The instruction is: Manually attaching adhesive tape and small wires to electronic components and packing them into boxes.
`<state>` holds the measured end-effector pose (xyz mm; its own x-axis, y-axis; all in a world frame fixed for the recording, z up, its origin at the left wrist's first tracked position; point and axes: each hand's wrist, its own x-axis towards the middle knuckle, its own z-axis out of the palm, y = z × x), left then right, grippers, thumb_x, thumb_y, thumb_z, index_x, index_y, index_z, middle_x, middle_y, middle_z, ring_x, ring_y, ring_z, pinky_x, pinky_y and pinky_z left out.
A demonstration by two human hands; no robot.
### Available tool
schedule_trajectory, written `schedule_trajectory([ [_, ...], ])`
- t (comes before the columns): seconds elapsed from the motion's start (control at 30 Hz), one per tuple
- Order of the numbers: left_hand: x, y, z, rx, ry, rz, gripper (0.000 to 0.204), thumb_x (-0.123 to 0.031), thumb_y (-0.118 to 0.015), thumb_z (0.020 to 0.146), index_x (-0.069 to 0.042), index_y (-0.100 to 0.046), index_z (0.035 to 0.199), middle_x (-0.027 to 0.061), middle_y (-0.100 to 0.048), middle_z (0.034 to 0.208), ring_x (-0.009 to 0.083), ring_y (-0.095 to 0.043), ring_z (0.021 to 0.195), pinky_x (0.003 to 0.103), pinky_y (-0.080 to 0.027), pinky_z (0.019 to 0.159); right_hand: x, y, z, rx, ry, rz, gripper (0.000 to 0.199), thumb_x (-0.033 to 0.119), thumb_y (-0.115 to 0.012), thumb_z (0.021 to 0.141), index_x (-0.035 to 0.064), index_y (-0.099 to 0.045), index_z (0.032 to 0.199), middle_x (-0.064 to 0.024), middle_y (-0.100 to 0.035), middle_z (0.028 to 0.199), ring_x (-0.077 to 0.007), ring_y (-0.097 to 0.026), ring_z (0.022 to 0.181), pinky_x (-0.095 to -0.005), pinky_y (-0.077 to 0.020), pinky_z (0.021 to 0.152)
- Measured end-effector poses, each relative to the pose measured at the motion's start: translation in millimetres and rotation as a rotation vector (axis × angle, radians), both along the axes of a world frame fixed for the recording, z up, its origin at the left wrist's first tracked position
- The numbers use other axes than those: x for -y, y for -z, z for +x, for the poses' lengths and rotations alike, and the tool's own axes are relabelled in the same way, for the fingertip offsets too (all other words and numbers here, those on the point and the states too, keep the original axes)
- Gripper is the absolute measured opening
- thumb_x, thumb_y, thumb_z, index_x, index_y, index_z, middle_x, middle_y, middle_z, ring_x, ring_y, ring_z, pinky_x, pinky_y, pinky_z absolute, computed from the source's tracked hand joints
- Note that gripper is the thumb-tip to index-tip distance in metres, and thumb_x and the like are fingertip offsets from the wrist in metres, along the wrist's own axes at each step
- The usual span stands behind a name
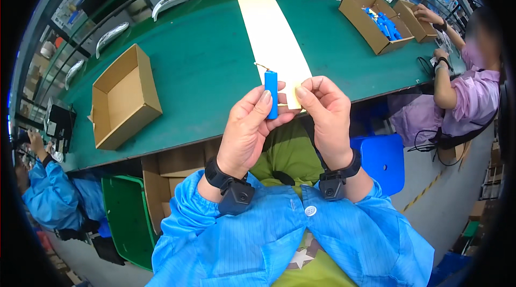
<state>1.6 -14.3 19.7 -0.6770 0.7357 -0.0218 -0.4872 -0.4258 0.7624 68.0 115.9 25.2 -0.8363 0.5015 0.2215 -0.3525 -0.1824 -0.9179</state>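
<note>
- A long green surface (204,66) runs from near left to far right.
- An open, empty cardboard box (124,97) sits at its left.
- A pale yellow paper strip (273,40) lies across the middle.
- Far right, two open cardboard boxes stand side by side; the nearer box (359,18) holds blue cylinders (385,24).

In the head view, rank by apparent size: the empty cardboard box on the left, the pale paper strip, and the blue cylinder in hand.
1. Empty cardboard box and pale paper strip: similar in the picture, too close to rank.
2. Blue cylinder, held in the left hand: clearly smallest, though nearest the camera.
</note>
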Motion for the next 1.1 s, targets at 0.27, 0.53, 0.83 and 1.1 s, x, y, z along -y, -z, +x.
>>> schedule_trajectory([
  [0.27,-1,1,2,-0.022,-0.069,0.013,0.034,-0.024,-0.043,0.098,-0.001,-0.047,0.123,0.0072,-0.059,0.110,0.0134,-0.059,0.100,0.030,-0.050,0.087,12,3,-7,0.035,0.100,0.159,0.008,0.006,-0.063,0.086,-0.0005,-0.057,0.086,0.0012,-0.058,0.078,-0.0017,-0.051,0.067,-0.0169,-0.0432,0.059],
  [0.53,-3,3,4,-0.072,-0.081,-0.049,0.032,-0.023,-0.043,0.098,-0.002,-0.047,0.122,0.0072,-0.057,0.114,0.0137,-0.057,0.104,0.033,-0.048,0.091,11,10,-11,0.033,0.114,0.165,0.009,0.007,-0.063,0.086,-0.0007,-0.058,0.086,0.0014,-0.057,0.077,-0.0012,-0.049,0.064,-0.0167,-0.0430,0.057],
  [0.83,-4,3,5,-0.278,-0.041,-0.178,0.031,-0.018,-0.048,0.096,0.000,-0.047,0.121,0.0075,-0.060,0.106,0.0123,-0.060,0.093,0.026,-0.051,0.079,13,13,-8,0.102,0.146,0.206,0.009,0.007,-0.065,0.084,0.0001,-0.058,0.084,0.0006,-0.059,0.074,-0.0022,-0.050,0.062,-0.0184,-0.0432,0.056],
  [1.1,0,-1,-2,-0.493,-0.379,-0.375,0.020,-0.014,-0.043,0.096,0.003,-0.051,0.103,0.0090,-0.062,0.082,0.0143,-0.065,0.072,0.025,-0.053,0.063,-25,4,-12,0.165,0.429,0.754,0.030,0.014,-0.068,0.082,-0.0038,-0.055,0.103,-0.0103,-0.061,0.082,-0.0101,-0.056,0.067,-0.0236,-0.0443,0.056],
])
